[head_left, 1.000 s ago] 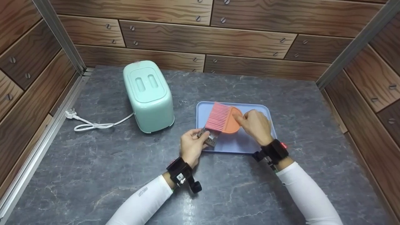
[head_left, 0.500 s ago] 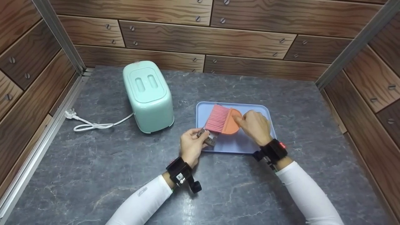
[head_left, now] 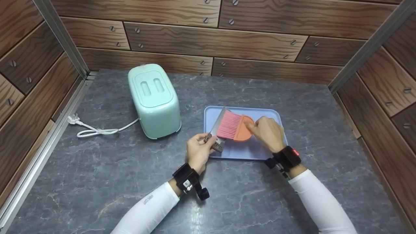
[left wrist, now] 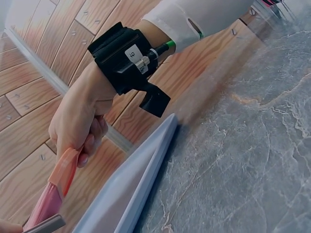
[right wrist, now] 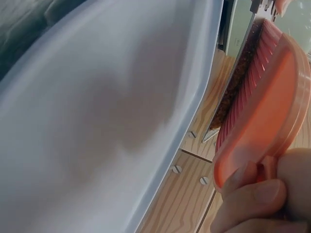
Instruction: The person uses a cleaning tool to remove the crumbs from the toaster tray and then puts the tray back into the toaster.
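Note:
My left hand (head_left: 197,151) pinches the brownish handle end of a flat metal crumb tray (head_left: 217,122), held tilted above the blue plastic tray (head_left: 256,152). My right hand (head_left: 268,131) grips an orange brush (head_left: 244,130), its pink bristles (head_left: 230,125) lying against the crumb tray. Dark brown crumbs (right wrist: 238,90) line the metal surface beside the bristles in the right wrist view. Seen from the left wrist, the brush (left wrist: 68,167) hangs down from my right hand (left wrist: 80,114), over a sliver of the crumb tray (left wrist: 46,225). The brush hides part of the metal.
A mint-green toaster (head_left: 156,100) stands left of the blue tray, its lidded top upward. Its white cord (head_left: 107,130) is bundled on the grey marbled table (head_left: 146,165), ending in a plug (head_left: 74,119). Wood-patterned walls (head_left: 214,42) enclose the table at the back and sides.
The brush has moved down and slightly right along the crumb tray, uncovering more metal at its upper left. My right hand has shifted with it; my left hand stays nearly still.

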### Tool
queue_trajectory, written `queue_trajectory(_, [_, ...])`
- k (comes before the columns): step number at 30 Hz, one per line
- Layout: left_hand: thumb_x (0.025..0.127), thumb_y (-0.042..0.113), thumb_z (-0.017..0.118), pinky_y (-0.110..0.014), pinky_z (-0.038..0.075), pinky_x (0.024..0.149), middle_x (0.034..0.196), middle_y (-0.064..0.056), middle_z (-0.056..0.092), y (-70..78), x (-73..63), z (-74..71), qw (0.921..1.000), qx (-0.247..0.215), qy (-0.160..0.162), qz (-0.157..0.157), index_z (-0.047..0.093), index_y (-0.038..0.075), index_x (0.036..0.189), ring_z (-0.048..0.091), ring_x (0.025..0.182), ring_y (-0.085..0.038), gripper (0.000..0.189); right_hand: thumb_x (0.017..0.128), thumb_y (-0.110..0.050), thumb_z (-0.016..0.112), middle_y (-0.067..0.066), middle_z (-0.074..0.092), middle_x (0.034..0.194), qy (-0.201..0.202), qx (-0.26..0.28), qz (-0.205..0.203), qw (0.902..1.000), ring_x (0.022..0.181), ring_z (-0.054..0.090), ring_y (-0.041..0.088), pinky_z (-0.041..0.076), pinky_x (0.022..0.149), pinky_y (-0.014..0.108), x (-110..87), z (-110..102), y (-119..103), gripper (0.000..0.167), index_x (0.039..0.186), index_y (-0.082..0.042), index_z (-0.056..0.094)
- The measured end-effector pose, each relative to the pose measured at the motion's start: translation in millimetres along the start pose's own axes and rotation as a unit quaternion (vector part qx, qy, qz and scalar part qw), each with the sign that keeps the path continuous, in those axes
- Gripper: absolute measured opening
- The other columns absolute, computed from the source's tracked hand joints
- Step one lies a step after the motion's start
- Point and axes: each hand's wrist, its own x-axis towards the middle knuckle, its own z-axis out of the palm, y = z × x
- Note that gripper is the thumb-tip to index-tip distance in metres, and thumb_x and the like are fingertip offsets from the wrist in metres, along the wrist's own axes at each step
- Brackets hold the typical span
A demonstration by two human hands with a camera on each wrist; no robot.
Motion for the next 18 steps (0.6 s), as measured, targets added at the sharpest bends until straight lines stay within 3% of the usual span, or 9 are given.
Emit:
queue_trajectory(10, [0.091, -0.001, 0.077, -0.028, 0.066, 0.068, 0.106, -0.028, 0.078, 0.2, 0.0, -0.9, 0.9999, 0.014, 0.0, -0.005, 0.069, -0.009, 0.115, 0.078, 0.079, -0.017, 0.027, 0.099, -0.058, 0.06, -0.005, 0.044, 0.054, -0.028, -0.019, 0.023, 0.9992, 0.055, 0.047, 0.018, 0.036, 0.052, 0.035, -4.6, -11, 9, 0.059, 0.055, -0.021, 0.051])
queue_trajectory(18, [0.091, 0.0, 0.076, -0.027, 0.066, 0.067, 0.106, -0.028, 0.078, -0.4, -0.7, -0.7, 0.9998, 0.017, -0.006, 0.001, 0.069, -0.009, 0.114, 0.076, 0.077, -0.015, 0.026, 0.099, -0.063, 0.059, -0.006, 0.042, 0.052, -0.005, -0.014, 0.011, 0.9998, 0.053, 0.044, 0.017, 0.028, 0.044, 0.03, 3.5, -27, 10, 0.065, 0.051, -0.021, 0.048])
